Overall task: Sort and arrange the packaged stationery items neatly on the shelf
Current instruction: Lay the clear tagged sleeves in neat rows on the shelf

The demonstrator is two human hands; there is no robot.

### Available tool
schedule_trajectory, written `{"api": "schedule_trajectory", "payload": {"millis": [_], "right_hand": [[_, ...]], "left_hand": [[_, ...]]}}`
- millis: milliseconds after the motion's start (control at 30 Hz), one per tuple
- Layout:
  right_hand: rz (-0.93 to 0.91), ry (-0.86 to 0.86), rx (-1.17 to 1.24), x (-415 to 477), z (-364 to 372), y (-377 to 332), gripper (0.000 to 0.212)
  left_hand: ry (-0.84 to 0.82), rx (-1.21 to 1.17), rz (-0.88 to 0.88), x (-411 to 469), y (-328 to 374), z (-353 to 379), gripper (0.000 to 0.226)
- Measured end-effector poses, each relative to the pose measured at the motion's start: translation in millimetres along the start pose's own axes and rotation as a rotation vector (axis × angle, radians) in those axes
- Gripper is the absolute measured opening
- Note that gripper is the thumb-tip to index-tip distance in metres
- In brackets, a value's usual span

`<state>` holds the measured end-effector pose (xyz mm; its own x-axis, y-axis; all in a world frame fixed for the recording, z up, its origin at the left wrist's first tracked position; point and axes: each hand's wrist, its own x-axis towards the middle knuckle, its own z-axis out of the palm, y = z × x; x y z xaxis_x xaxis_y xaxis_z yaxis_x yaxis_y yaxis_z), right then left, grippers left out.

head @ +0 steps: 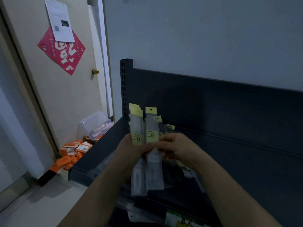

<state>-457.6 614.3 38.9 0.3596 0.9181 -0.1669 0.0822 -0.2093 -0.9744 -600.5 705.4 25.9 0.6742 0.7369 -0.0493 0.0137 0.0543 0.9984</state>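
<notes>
I see left hand (131, 149) gripping fanned ruler packs (151, 128), right hand (177, 148) pinching one. Risk: slick sleeves slip from uneven fan, scatter over shelf (237, 145).

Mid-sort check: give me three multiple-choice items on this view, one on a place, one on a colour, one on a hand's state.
1. Where do the orange boxes lie? A) on the shelf B) on the floor left of the shelf C) in a hand
2. What colour are the header cards of the held packs? A) yellow B) blue C) red
3. What is the left hand doing? A) hanging idle B) gripping packs C) pressing the wall

1 B: they are piled on the floor by the shelf's end.
2 A: yellow cards stick up above the hands.
3 B: it curls round the packs, which the right hand also pinches.
</notes>
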Motion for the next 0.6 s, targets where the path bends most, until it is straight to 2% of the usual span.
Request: {"api": "schedule_trajectory", "payload": {"millis": [67,133,200,300,433,600], "right_hand": [[-0.053,0.186,-0.146,4,-9,6,0.012],[-0.081,0.351,-0.555,10,-24,17,0.012],[-0.013,0.365,-0.814,15,-42,31,0.015],[0.096,0.4,-0.938,20,-67,46,0.022],[0.05,0.491,-0.932,24,-72,47,0.029],[0.055,0.347,-0.884,35,-58,42,0.03]], "left_hand": [[0.047,-0.011,-0.006,0,3,1,0.02],[0.081,-0.067,-0.033,-1,6,1,0.016],[0.084,-0.157,-0.091,-1,10,-2,0.012],[0.124,-0.165,-0.167,3,12,-7,0.011],[0.139,-0.223,-0.188,10,7,-5,0.015],[0.059,-0.424,-0.259,15,5,-2,0.021]]}}
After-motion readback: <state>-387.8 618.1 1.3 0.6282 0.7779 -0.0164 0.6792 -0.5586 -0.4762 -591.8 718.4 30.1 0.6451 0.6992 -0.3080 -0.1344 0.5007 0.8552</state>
